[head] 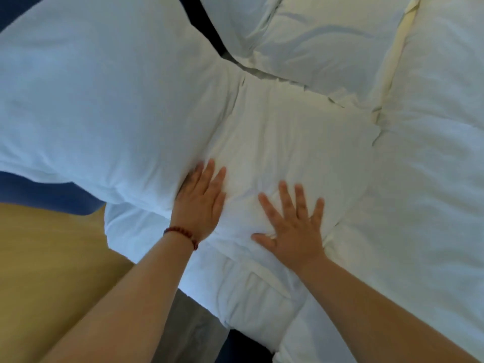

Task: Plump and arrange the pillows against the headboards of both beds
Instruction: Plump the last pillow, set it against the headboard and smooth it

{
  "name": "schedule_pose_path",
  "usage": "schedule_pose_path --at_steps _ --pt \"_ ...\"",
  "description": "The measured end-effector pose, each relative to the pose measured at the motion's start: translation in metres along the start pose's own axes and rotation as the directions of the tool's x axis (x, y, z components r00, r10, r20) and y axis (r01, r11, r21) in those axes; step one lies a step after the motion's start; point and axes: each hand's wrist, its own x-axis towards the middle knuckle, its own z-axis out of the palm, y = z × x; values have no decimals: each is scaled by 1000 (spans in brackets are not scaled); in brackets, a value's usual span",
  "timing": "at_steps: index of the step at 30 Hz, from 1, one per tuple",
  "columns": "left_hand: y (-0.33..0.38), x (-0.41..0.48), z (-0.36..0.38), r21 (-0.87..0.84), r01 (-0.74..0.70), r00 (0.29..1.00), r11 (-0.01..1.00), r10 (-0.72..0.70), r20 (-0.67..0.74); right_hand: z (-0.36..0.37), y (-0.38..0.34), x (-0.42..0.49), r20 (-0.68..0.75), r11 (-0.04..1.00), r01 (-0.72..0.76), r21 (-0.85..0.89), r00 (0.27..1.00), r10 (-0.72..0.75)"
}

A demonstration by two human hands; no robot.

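We press the pillow (275,153) flat on the bed with our left hand (201,203) and right hand (293,226), fingers straight and spread, gripping nothing. It looks soft and light; we'd take it by its corners to plump it

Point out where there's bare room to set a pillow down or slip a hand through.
Free: the bare duvet right of the pressed pillow, and the wooden surface below the large pillow. Crowded: the left hand sits wedged against the large pillow, right hand beside it; the far pillow butts in above.
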Motion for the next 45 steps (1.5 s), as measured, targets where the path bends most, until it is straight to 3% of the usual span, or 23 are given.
schedule_pose_path --at_steps 4,7,9,11,13,14,15,17,19,21,24,28,34,35,37,40,43,45 --pt "3 -61 8 -40 169 985 985 -167 50 -11 -3 1 93 999 -29 -19 995 31" --pt "13 -70 1 -207 272 956 940 -289 -56 -25 -23 1 107 1000 11 4 994 -11" --pt "19 -75 -8 -458 440 834 772 -540 -109 -29 -38 2 121 992 128 -1 985 -127" --pt "21 -83 -20 -701 532 613 475 -787 -68 -28 -46 5 150 981 195 -17 970 -190" --pt "15 -94 -33 -820 535 412 204 -910 42 -29 -47 12 226 978 202 -51 956 -186" --pt "8 -99 -38 -843 522 372 130 -924 88 -30 -47 15 277 977 201 -73 945 -174" --pt "0 -103 -42 -860 504 378 76 -915 141 -34 -48 18 324 976 197 -90 933 -158" --pt "-14 -107 -48 -883 468 460 -17 -849 260 -46 -58 25 368 982 168 -85 921 -126" --pt "-26 -103 -53 -887 449 507 -112 -785 356 -61 -78 29 308 992 128 -11 944 -118" --pt "-40 -96 -59 -899 399 503 -180 -777 378 -72 -101 36 171 983 123 133 974 -145" --pt "-71 -82 -75 -924 343 487 -171 -808 330 -88 -136 59 -46 934 233 272 972 -230" --pt "-106 -66 -91 -949 255 586 -188 -750 306 -109 -174 113 -236 913 367 178 917 -323" --pt "-122 -80 -85 -912 280 380 -300 -838 392 -104 -199 166 -54 941 333 -64 940 -337" --pt "-123 -82 -86 -910 278 392 -307 -829 400 -103 -200 165 -63 944 323 -70 943 -327" --pt "-125 -83 -101 -931 213 498 -295 -787 363 -105 -202 160 -95 950 307 -63 945 -312" --pt "-145 -78 -140 -959 -4 631 -284 -745 218 -112 -204 154 -138 952 306 6 943 -302" --pt "-162 -74 -176 -953 -77 673 -293 -721 167 -127 -216 155 -244 948 309 79 928 -282" --pt "-166 -77 -183 -963 -5 620 -268 -757 207 -142 -228 164 -272 942 321 96 919 -285"
